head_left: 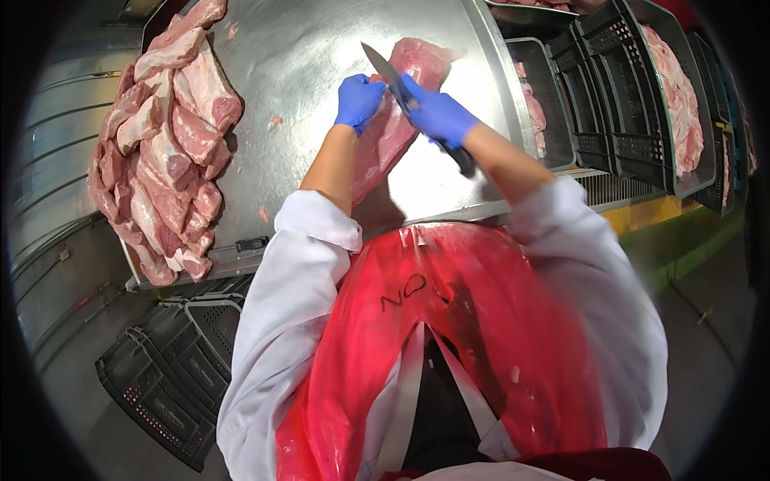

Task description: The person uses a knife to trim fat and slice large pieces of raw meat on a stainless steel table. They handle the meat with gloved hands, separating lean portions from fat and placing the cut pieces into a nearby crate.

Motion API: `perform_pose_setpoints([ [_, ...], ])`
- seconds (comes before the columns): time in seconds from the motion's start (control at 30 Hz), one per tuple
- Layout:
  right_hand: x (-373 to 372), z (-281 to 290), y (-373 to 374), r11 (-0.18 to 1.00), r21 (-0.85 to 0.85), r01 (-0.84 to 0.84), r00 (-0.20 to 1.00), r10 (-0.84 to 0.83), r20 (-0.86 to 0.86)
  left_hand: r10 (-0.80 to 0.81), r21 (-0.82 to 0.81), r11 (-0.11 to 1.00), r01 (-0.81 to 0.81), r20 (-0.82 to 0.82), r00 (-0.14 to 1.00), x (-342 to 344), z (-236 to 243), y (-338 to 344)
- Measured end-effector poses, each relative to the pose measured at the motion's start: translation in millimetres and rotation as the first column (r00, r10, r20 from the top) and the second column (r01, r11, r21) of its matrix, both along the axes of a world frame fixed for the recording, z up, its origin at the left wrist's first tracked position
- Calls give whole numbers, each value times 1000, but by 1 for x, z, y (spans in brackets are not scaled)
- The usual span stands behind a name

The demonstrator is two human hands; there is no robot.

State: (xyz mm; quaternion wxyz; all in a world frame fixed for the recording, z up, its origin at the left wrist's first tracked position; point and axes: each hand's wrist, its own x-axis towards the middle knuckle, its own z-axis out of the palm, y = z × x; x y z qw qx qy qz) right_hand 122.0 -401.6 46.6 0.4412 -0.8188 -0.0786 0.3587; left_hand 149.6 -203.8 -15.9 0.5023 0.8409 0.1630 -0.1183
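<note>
A long, pink piece of raw meat (382, 149) lies on the steel worktable (289, 48) in front of me. My left hand (360, 103), in a blue glove, is closed at the left side of this piece, with a bit of red meat showing at its fingertips. My right hand (439, 117), also gloved in blue, is wrapped round a knife (380, 65) with a dark handle. The blade slants up and left across the meat, its tip beyond my left fingers. Whether the edge is in the meat is hidden.
A large heap of raw meat cuts (172, 148) covers the table's left side. Small scraps (276, 122) are scattered nearby. On the right stand black crates (622, 96), some holding meat. Another stack of black crates (172, 385) is on the floor at lower left.
</note>
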Motion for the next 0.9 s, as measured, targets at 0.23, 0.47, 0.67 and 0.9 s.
perform_pose_setpoints([
  [0.23, 18, -42, 7, 979, 182, 90, 995, -80, -62, -126, 263, 962, 76, 177, 976, -8, 20, -17],
  [0.47, -45, 13, -27, 984, 151, -96, 980, 120, -159, 73, 7, 997, -73, 20, 997, -14, 47, -4],
  [0.67, -23, -34, 13, 972, 231, -44, 994, 66, -85, -50, 13, 999, 48, 138, 989, -3, 53, 6],
  [0.9, -31, -31, 31, 961, 273, 41, 980, 14, -198, -110, -89, 988, 127, 179, 978, -1, 68, 23],
])
